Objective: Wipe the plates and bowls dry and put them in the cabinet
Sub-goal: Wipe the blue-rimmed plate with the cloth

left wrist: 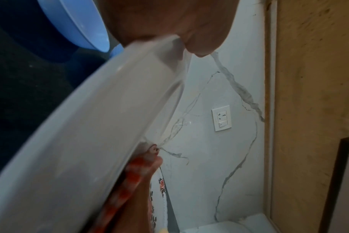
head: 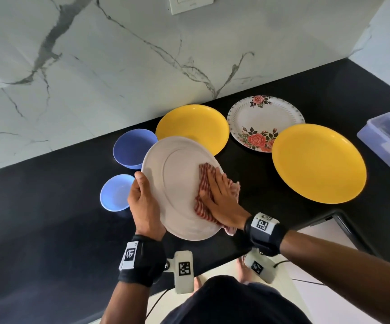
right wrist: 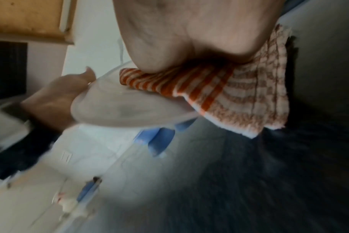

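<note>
My left hand [head: 142, 197] grips the left rim of a white plate [head: 177, 183], thumb on top, holding it tilted above the black counter [head: 49, 218]. My right hand [head: 217, 197] lies flat with straight fingers on a red-and-white checked cloth [head: 203, 181], pressing it against the plate's right side. In the left wrist view the white plate [left wrist: 90, 126] fills the frame, with the cloth [left wrist: 130, 181] at its lower edge. In the blurred right wrist view my palm presses the cloth [right wrist: 229, 94] on the plate [right wrist: 119, 110].
On the counter lie two yellow plates [head: 194, 125] [head: 317, 162], a rose-patterned plate [head: 261, 120], and two blue bowls [head: 133, 147] [head: 115, 191] at the left. A clear lidded box [head: 388, 139] sits far right. A marble wall [head: 119, 66] with a socket stands behind.
</note>
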The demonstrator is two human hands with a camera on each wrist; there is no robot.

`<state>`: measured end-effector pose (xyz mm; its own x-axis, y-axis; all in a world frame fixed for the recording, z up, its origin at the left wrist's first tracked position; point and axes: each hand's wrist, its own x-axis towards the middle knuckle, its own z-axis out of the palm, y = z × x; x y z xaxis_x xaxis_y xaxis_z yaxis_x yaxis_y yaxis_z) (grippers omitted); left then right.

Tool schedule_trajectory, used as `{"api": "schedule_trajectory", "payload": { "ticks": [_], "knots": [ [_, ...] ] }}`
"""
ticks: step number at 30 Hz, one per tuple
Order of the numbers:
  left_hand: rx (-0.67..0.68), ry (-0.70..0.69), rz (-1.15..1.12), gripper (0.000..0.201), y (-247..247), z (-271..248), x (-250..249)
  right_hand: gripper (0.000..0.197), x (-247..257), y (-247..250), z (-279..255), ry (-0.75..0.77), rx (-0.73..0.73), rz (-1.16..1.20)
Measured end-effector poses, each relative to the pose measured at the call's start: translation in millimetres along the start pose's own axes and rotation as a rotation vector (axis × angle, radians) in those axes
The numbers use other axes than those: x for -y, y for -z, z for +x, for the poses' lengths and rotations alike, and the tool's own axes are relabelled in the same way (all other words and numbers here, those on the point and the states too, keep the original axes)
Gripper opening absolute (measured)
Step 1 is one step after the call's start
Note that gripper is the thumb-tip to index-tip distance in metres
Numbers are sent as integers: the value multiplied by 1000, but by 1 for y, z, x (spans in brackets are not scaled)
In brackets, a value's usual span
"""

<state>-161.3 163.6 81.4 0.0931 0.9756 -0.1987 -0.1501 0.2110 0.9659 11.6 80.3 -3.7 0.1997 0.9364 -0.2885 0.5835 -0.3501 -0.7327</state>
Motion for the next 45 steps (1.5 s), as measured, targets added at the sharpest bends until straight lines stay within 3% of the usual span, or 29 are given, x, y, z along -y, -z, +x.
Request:
{"api": "schedule_trajectory", "payload": {
  "ticks": [4,8,16,19,25,29,32,34,39,42,45],
  "knots": [
    [19,20,-41,42,-2,1,0,79,-2,-12,-29,225,39,-220],
    [49,11,-64,41,-4,-1,-2,80,6,-26,-39,419,-42,-395],
    [86,-40,-33,46,-9,1,-8,75,49,-33,-24,544,-206,-376],
    [89,-70,40,64,-13,-4,-15,73,65,-25,-11,577,-265,-331],
    [86,-141,49,72,-10,-5,-19,71,94,-4,10,531,-224,-252],
    [93,-169,99,95,-5,0,-13,64,97,12,28,527,-236,-180],
    [63,-209,130,69,-8,-2,-10,60,91,26,53,535,-329,-177],
    [55,-215,149,57,-9,-4,-9,58,83,39,65,446,-338,-115],
    [67,-236,246,42,-9,-10,-11,54,57,82,56,173,-192,89],
    [56,-326,330,47,-10,-15,-20,40,33,103,44,18,-253,130],
    [30,-428,376,48,-14,-20,-34,23,10,114,26,-28,-253,138]
  ]
}}
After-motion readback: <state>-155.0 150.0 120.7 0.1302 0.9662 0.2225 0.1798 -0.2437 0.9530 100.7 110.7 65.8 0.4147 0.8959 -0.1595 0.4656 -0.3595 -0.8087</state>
